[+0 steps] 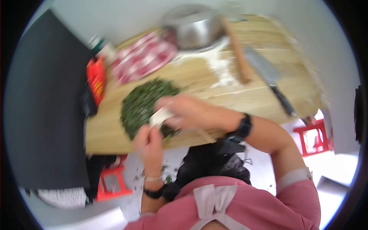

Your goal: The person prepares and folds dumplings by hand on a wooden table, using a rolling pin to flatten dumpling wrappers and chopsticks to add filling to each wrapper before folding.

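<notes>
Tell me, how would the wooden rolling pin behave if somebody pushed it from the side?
The rolling pin looks round and stiff, so it would probably roll across the wooden board. It lies in flour, which may slow it slightly. The cleaver beside it could stop it.

Hands I see: two, left hand and right hand
Bowls: one metal bowl
Knives: one cleaver
Rolling pins: one rolling pin
Stools: two, red stool and second red stool

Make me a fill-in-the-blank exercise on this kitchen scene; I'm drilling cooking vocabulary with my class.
1. Both hands, left hand and right hand, pinch a small white dough piece over a heap of chopped ____.
2. The metal bowl stands beside a red-and-white ____ cloth.
3. The cleaver lies right of the wooden ____ pin.

Missing words: greens; checked; rolling
</notes>
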A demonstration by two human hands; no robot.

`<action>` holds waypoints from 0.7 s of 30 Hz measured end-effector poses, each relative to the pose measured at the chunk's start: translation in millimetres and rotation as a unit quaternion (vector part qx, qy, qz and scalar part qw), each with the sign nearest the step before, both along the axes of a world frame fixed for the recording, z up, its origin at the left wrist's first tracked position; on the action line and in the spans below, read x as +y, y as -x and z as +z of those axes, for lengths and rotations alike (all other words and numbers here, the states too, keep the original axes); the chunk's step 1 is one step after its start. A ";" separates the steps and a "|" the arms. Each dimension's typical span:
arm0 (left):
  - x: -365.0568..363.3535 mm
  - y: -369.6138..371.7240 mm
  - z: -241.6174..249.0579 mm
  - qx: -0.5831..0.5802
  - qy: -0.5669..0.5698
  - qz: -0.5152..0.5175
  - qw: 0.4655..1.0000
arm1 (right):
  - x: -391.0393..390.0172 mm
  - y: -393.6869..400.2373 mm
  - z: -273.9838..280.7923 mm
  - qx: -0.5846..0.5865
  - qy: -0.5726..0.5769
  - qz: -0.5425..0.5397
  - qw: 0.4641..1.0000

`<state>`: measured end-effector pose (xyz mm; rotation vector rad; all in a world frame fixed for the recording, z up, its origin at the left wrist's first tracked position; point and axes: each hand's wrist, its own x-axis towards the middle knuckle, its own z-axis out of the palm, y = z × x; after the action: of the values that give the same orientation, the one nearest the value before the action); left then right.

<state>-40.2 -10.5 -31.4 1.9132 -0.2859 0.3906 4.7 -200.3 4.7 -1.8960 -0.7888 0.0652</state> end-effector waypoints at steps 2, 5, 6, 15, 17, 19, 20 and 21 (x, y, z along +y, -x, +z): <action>12.4 10.6 -10.7 -0.004 0.088 -0.007 0.996 | 6.8 -0.5 -7.1 -0.099 -0.045 0.009 0.994; 3.8 8.7 -6.2 -0.093 0.039 0.046 0.994 | 0.8 2.0 5.9 -0.180 -0.058 -0.064 0.980; -2.7 10.5 -2.1 -0.090 0.070 0.057 0.992 | 2.7 4.7 12.6 -0.203 -0.055 -0.101 0.972; -8.4 11.7 -21.7 -0.109 0.024 0.010 0.994 | -96.0 88.9 62.0 -0.224 0.090 -0.206 0.948; -2.0 9.0 -26.8 -0.136 0.000 0.004 0.991 | -144.9 98.4 69.4 -0.160 0.191 -0.262 0.932; 0.1 6.5 -28.8 -0.156 -0.032 -0.007 0.987 | -195.4 97.9 83.6 -0.085 0.320 -0.351 0.876; 0.3 6.7 -27.4 -0.173 -0.057 -0.021 0.983 | -226.6 91.7 82.9 -0.109 0.341 -0.374 0.855; -0.2 5.9 -26.3 -0.189 -0.084 -0.036 0.978 | -270.0 81.1 70.7 -0.195 0.366 -0.382 0.826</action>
<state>-46.1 -10.7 -57.7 1.9771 -0.6555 0.7017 -76.4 -470.3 75.5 -2.9021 -0.1804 -0.6228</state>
